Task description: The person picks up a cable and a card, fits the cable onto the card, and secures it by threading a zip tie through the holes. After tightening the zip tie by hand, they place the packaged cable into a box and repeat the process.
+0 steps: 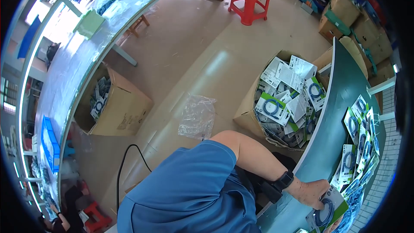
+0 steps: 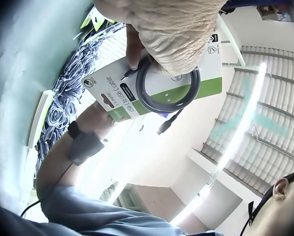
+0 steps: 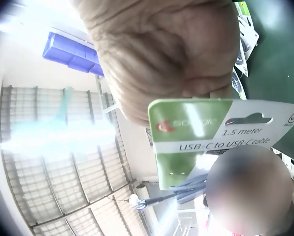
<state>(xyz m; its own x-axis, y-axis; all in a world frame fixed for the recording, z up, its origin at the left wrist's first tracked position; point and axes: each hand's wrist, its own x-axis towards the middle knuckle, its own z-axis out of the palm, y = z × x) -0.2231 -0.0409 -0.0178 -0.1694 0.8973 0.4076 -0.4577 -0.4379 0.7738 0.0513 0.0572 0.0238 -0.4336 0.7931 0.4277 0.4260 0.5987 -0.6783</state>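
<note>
A white-and-green packaging card point(image 1: 338, 211), printed "USB-C to USB-C cable", is between the two hands over the green table point(image 1: 317, 155). A dark coiled cable point(image 2: 152, 91) lies against its printed face, one connector end hanging loose. In the left wrist view, my left hand point(image 2: 171, 34) grips the coil against the card, thumb on one side and fingers over its upper part. My right hand point(image 3: 171, 59) holds the card near the end with the hanger slot; its fingertips are hidden behind the card. A blurred patch hides part of the card in the right wrist view.
Carded cables point(image 1: 360, 140) are piled along the table's far side, with loose coiled cables point(image 2: 63, 103) beside them. A large carton point(image 1: 248, 114) full of packaged cables stands by the table. Another carton point(image 1: 125, 103), a plastic bag point(image 1: 197, 116) and a red stool point(image 1: 250, 0) are on the floor.
</note>
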